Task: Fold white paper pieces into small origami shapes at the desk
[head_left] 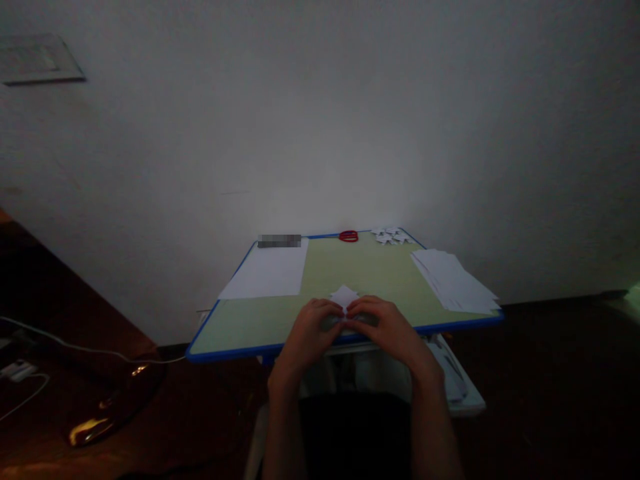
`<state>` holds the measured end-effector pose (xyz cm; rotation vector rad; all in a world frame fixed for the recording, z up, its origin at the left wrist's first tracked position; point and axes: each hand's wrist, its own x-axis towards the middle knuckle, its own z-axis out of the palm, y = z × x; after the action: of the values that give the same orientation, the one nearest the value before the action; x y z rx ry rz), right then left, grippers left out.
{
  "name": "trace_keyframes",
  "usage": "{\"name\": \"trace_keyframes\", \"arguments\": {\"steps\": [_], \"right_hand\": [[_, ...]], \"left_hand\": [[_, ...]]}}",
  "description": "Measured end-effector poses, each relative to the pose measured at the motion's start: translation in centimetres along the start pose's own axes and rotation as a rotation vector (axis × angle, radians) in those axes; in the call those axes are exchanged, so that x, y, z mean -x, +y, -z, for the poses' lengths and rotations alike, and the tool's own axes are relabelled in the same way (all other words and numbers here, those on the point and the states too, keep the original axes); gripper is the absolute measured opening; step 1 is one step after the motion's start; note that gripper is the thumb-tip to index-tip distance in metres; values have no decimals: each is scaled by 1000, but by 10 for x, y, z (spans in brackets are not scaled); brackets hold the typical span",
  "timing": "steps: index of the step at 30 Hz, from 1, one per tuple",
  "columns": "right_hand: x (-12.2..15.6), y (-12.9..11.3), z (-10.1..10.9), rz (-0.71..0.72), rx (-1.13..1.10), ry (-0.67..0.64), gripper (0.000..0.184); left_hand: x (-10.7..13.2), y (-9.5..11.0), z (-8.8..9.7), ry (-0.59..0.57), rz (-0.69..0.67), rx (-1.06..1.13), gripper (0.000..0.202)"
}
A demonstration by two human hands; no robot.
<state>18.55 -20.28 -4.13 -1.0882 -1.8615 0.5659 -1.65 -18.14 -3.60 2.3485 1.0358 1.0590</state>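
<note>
A small folded white paper piece (345,296) lies near the front edge of a green table with a blue rim (230,351). My left hand (311,331) and my right hand (382,325) meet over its near side, fingertips curled and pinched on the paper's lower part. Most of the paper under the fingers is hidden; only its pointed far part shows.
A white sheet (267,272) lies at the table's left, a stack of white paper strips (453,281) at the right. Red scissors (349,235) and several small folded paper shapes (391,235) sit at the far edge. A white cable (75,347) runs over the dark floor at left.
</note>
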Motion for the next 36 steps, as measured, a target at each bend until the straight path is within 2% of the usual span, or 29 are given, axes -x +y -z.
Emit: {"name": "trace_keyframes", "arguments": {"steps": [9,15,19,25,32,36], "right_hand": [[-2,1,-2,-12,7,17,10],[-3,4,-2,-7,7,35,4],[-3,11,-2,-4,-3,28,13],[-2,20,-7,-33,99,117,12],[-6,11,-2,-53,130,43,8],[-7,10,-1,-67,121,53,6]], "left_hand": [[-5,0,-2,3,10,-21,4],[-7,0,-3,11,15,-47,4],[-8,1,-4,16,23,-54,5],[-10,-1,-5,22,33,-50,5],[-12,1,-6,80,102,-79,5],[-13,3,-5,57,123,-20,9]]}}
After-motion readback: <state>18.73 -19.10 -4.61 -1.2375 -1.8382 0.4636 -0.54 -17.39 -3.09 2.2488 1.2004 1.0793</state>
